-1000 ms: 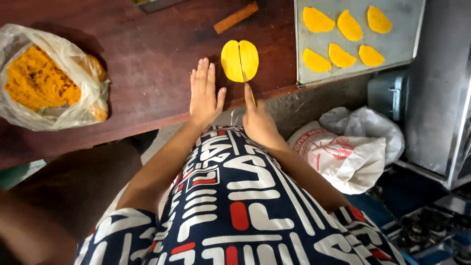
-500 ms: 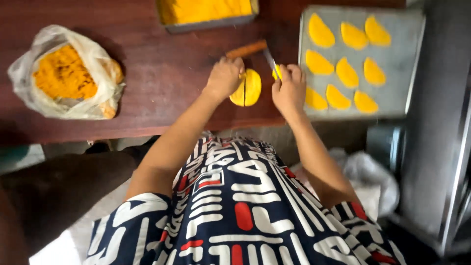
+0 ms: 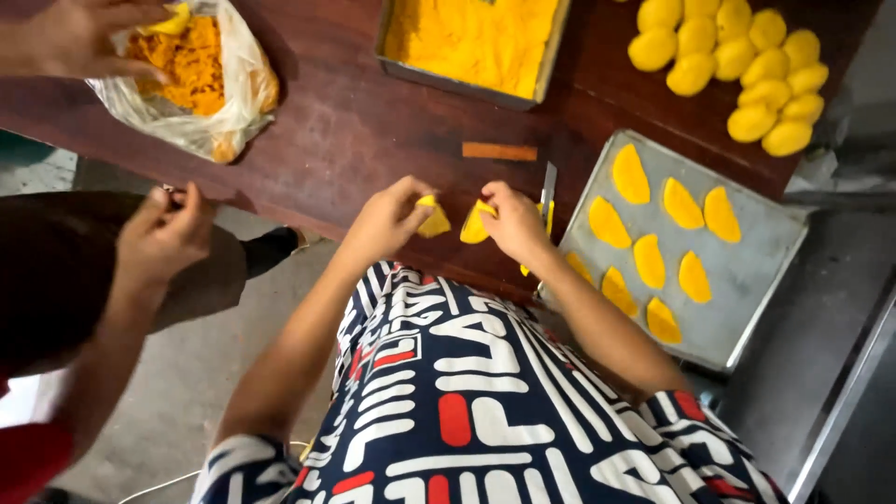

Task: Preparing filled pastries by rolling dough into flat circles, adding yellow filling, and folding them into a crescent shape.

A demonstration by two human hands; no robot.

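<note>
My left hand pinches one yellow half-moon piece just above the dark wooden table. My right hand grips a second yellow piece, with a knife held along its fingers, blade pointing away from me. The two pieces sit a few centimetres apart. A grey metal tray with several yellow half-moon slices lies right of my right hand.
A metal pan of yellow shreds stands at the back. Several whole yellow peeled fruits are piled at the back right. Another person's hands are on the left, one in a plastic bag of orange scraps. An orange stick lies mid-table.
My hands have pulled the two yellow halves apart and nearer to me. The view has shifted, and another person's hands now show on the left.
</note>
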